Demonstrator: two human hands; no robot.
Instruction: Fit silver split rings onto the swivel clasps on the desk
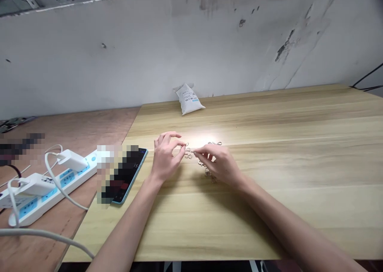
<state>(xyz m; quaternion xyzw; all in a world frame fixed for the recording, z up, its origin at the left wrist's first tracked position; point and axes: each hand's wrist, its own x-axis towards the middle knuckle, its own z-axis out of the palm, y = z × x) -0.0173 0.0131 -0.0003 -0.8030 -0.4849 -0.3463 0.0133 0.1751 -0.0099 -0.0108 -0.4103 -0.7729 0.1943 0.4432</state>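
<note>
The left hand [166, 157] curls, fingertips [182, 145] pinched beside small metal rings [188, 155], any grip unclear. The right hand [218, 164] pinches a thin metal pin [192, 150], lying nearly level, tip pointing left at those rings, with linked rings [208, 173] beneath that hand.

A small "15" shows in pale digits on the dark screen of the phone [128, 176], which is partly blurred out. The white bag [188, 100] carries dark print and a blue label, both too small to read, and the charger's [34, 184] markings are illegible.
</note>
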